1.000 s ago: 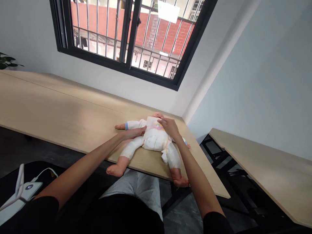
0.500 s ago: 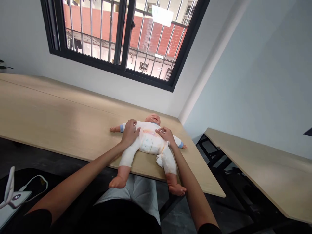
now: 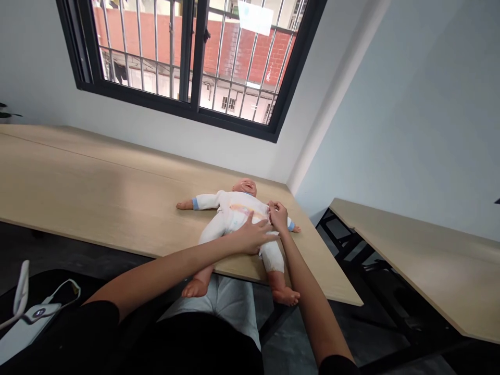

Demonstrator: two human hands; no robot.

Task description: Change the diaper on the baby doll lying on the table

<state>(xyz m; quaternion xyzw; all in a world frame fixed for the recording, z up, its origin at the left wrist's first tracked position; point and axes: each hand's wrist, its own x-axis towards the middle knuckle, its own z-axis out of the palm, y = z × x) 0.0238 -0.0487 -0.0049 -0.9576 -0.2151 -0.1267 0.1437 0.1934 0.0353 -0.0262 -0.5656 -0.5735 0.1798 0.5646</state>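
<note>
A baby doll [image 3: 244, 187] lies on its back on the wooden table [image 3: 117, 172], with white sleeves and blue cuffs, its bare feet towards me. A white diaper [image 3: 244, 213] with a coloured print covers its middle. My right hand [image 3: 278, 216] pinches the diaper's edge at the doll's waist, on the right side in view. My left hand [image 3: 252, 235] reaches across the doll's lower body and rests on it with fingers spread, near my right hand. The part of the diaper under my hands is hidden.
The table's front edge [image 3: 156, 255] runs below the doll, whose feet reach it. A second wooden table [image 3: 406, 245] stands at the right. A white device with a cable [image 3: 33, 325] lies at lower left. A barred window [image 3: 187, 57] is in the wall behind.
My left hand has moved rightwards from the doll's near side across its lower body. My right hand has shifted slightly right along the waist. The view has tilted a little.
</note>
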